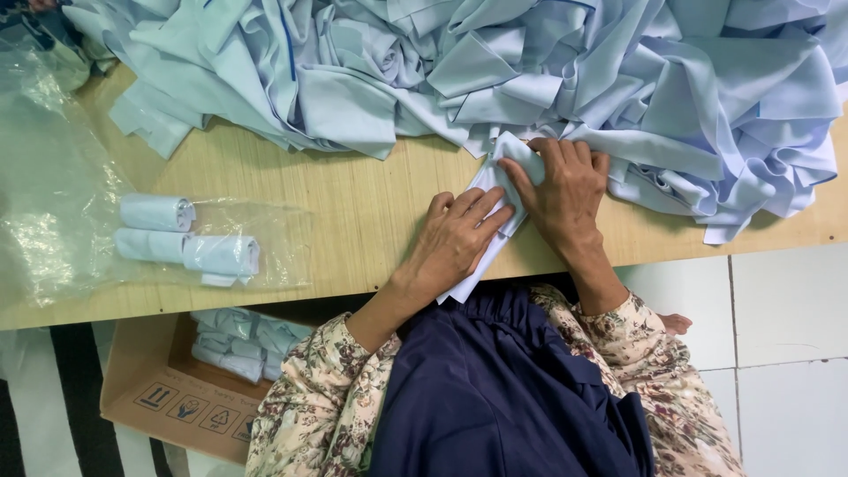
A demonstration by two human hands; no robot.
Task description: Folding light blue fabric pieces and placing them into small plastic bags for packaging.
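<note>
Pale-blue cloth strip (496, 205) lies folded at the near edge of the wooden table (353, 212), pressed flat by the left hand (455, 240) and pinched by the right hand (561, 190). Three rolled strips (185, 238) rest on one clear plastic sheet (53, 168); one cardboard box (168, 397) below holds more rolls.

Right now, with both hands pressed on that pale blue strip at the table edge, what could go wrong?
The fabric strip under the left hand and right hand overhangs the wooden table edge, so it may slide off if pressure eases. The loose fabric pile touches the right hand's fingers and could snag. The rolled pieces rest on slippery plastic sheet near the edge, above the cardboard box, and may roll off.
</note>
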